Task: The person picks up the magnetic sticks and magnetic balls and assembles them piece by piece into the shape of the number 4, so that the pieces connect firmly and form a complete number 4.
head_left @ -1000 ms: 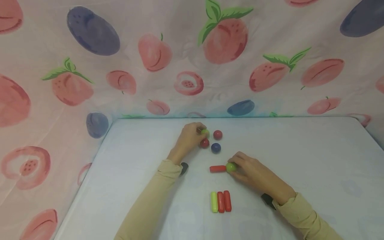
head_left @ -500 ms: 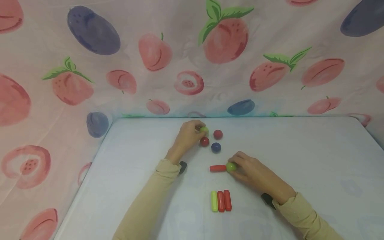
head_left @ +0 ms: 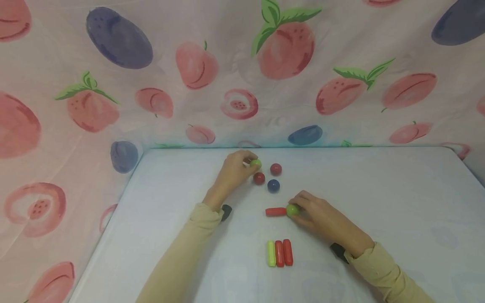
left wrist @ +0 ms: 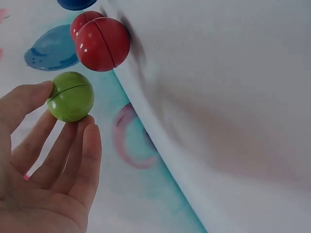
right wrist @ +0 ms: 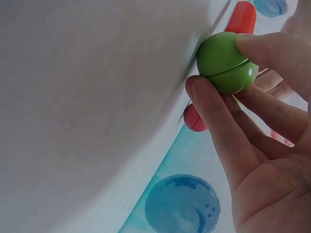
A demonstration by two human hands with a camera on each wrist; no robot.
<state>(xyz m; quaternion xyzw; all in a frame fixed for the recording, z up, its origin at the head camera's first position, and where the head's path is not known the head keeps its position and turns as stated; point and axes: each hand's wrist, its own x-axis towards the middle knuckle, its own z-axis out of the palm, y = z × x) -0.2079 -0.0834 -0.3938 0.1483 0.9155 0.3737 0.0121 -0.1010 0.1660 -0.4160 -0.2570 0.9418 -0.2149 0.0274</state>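
My left hand (head_left: 231, 171) pinches a glossy green ball (left wrist: 71, 97) with a thin seam between thumb and fingertips, beside a red ball (head_left: 259, 178). A second red ball (head_left: 275, 169) and a dark blue ball (head_left: 273, 185) lie to the right of it. Nearer to me, my right hand (head_left: 316, 213) holds another green ball (right wrist: 226, 63) between thumb and fingers. That ball sits at the right end of a red faceted stick (head_left: 275, 212) lying sideways; whether they touch I cannot tell.
In front lie a yellow-green stick (head_left: 271, 253) and two red sticks (head_left: 283, 252), side by side. All of this is on a white table (head_left: 398, 189). A fruit-printed cloth (head_left: 242, 63) hangs behind and to the left.
My left hand has drawn slightly left and away from me with the green ball, apart from the red ball near it. My right hand and its green ball have stayed in place.
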